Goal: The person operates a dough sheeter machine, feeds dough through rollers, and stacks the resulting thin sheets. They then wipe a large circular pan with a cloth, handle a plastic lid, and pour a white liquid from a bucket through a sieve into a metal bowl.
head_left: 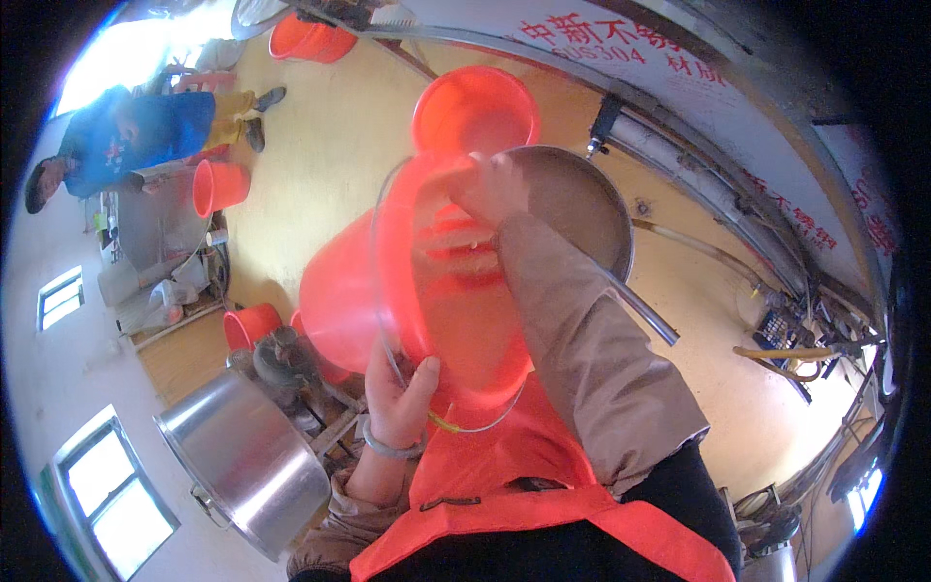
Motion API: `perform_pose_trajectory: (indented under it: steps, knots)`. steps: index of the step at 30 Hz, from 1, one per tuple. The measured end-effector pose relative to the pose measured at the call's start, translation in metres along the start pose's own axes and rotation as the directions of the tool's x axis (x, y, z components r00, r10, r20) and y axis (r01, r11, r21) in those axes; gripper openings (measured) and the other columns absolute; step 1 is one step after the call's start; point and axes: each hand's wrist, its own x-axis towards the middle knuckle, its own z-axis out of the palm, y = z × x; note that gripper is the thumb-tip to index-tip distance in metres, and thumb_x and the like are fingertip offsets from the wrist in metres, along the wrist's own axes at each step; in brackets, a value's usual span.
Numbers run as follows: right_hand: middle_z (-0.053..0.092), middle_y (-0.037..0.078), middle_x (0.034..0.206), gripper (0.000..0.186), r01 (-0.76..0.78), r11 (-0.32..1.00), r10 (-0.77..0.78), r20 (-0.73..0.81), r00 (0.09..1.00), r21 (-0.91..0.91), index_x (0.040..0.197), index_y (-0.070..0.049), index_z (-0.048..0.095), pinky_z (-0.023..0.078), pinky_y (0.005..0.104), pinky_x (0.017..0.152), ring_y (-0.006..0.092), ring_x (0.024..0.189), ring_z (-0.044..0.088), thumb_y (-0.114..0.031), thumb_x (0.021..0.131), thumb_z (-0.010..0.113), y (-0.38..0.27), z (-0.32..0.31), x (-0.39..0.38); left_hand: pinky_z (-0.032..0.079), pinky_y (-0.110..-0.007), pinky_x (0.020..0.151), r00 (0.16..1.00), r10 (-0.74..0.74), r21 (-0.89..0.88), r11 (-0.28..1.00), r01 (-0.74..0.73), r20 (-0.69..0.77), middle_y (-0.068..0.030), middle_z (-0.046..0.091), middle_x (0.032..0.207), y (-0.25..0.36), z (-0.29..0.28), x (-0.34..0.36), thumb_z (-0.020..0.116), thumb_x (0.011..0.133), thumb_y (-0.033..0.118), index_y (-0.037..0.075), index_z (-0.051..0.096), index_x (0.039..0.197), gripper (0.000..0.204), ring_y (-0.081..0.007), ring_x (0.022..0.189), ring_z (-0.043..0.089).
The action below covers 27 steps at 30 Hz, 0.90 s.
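Note:
A large red plastic bucket (351,276) is tilted in front of me, its mouth turned to the right. Its inside looks brownish-orange; whether that is liquid I cannot tell. My left hand (396,400) is closed on the near rim, thumb over the edge, next to the thin wire handle (490,423). At the far rim my right hand (493,189) grips the bucket, somewhat blurred, with its forearm crossing the mouth. Just beyond that forearm is a round metal vessel (582,209) with a brown inside. A metal tube (640,308) juts from beside it toward me.
Another red bucket (477,109) stands beyond mine on the yellowish floor. At the left sits a big steel pot (244,464) near dark machinery (289,361). A person in blue (145,131) is at the far left. A metal cylinder (669,160) and hose (703,242) lie right.

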Motion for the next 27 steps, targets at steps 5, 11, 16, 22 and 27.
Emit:
perform_pose_trajectory:
  steps: [5,11,16,22,27]
  knots:
    - [0.042,0.01,0.129,0.073,-0.157,0.984,0.171,0.179,0.969,-0.086,0.122,-0.014,0.051,0.032,0.0501,0.098,0.0313,0.12,0.041,-0.068,0.072,0.051,0.024,0.014,-0.006,0.04,-0.021,0.068,0.998,0.001,-0.074,0.997,0.004,0.069,-0.0009,0.053,0.093,0.0,0.001,-0.002,0.055,0.082,-0.002,0.002,0.045,0.114,0.035,-0.0078,0.081,0.05]
    - [0.038,0.014,0.136,0.09,-0.283,0.949,0.314,0.466,0.827,-0.137,0.131,-0.008,0.044,0.027,0.0503,0.103,0.0307,0.13,0.03,-0.076,0.073,0.043,0.078,0.041,-0.055,0.041,-0.022,0.069,0.997,-0.005,-0.008,1.0,0.006,0.076,-0.0008,0.053,0.095,-0.008,0.001,-0.004,0.054,0.081,-0.003,0.002,0.047,0.116,0.036,-0.0082,0.081,0.049]
    - [0.039,0.016,0.136,0.09,-0.276,0.942,0.332,0.409,0.85,-0.191,0.132,-0.006,0.044,0.026,0.0502,0.104,0.032,0.13,0.031,-0.076,0.075,0.038,0.093,0.036,-0.119,0.04,-0.022,0.065,0.999,0.031,-0.014,0.999,-0.031,0.011,0.0001,0.051,0.087,-0.016,0.002,-0.006,0.054,0.084,-0.004,0.003,0.048,0.105,0.023,-0.0062,0.074,0.046]
    - [0.047,0.017,0.126,0.074,-0.091,0.987,0.155,0.602,0.784,-0.135,0.124,-0.006,0.052,0.032,0.0503,0.099,0.0334,0.123,0.039,-0.066,0.084,0.035,0.108,-0.013,-0.121,0.039,-0.021,0.068,0.998,0.058,-0.052,0.997,-0.057,0.005,0.0006,0.048,0.091,-0.016,-0.004,-0.006,0.052,0.084,-0.005,0.004,0.046,0.105,0.024,-0.0062,0.078,0.046]
    - [0.044,0.019,0.128,0.064,-0.164,0.933,0.283,0.372,0.884,-0.322,0.123,-0.005,0.05,0.038,0.0468,0.095,0.0373,0.118,0.043,-0.055,0.084,0.045,0.096,-0.021,-0.111,0.038,-0.019,0.058,0.998,0.062,-0.056,0.997,-0.06,0.03,0.0006,0.048,0.081,-0.015,-0.01,-0.016,0.054,0.084,-0.003,0.006,0.045,0.098,0.019,-0.0055,0.066,0.045]
